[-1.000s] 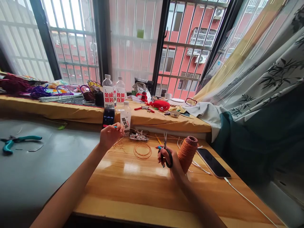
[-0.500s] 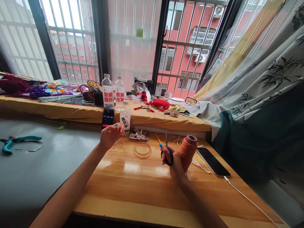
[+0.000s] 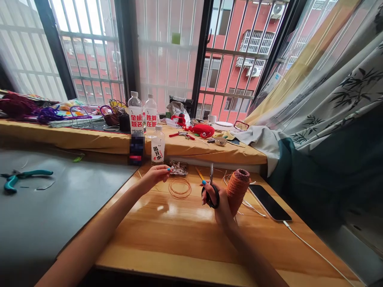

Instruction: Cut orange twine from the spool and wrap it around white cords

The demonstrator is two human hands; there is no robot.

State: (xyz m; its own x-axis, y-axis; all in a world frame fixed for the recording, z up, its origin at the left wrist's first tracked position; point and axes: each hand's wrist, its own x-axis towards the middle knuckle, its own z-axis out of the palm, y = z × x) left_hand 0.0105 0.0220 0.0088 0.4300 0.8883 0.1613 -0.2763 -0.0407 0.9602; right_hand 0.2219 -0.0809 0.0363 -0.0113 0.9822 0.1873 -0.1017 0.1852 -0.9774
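Observation:
My right hand (image 3: 220, 203) grips black-handled scissors (image 3: 211, 190), blades pointing up, just left of an orange thread cone (image 3: 237, 190) standing on the wooden table (image 3: 185, 235). My left hand (image 3: 157, 176) reaches across the table with fingers pinched near a small tray of metal bits (image 3: 177, 168); what the fingers hold, if anything, is too fine to make out. A coil of thin copper-coloured wire (image 3: 180, 188) lies between both hands.
A water bottle (image 3: 157, 146) and a propped phone (image 3: 137, 149) stand at the table's back edge. Another phone (image 3: 267, 203) with a white cable lies right of the cone. Teal pliers (image 3: 18, 177) lie on the grey surface at left. A cluttered yellow-covered sill (image 3: 89, 137) runs behind.
My left hand has dropped from in front of the propped phone and moved right toward the small tray. My right hand with the scissors has shifted slightly toward the cone.

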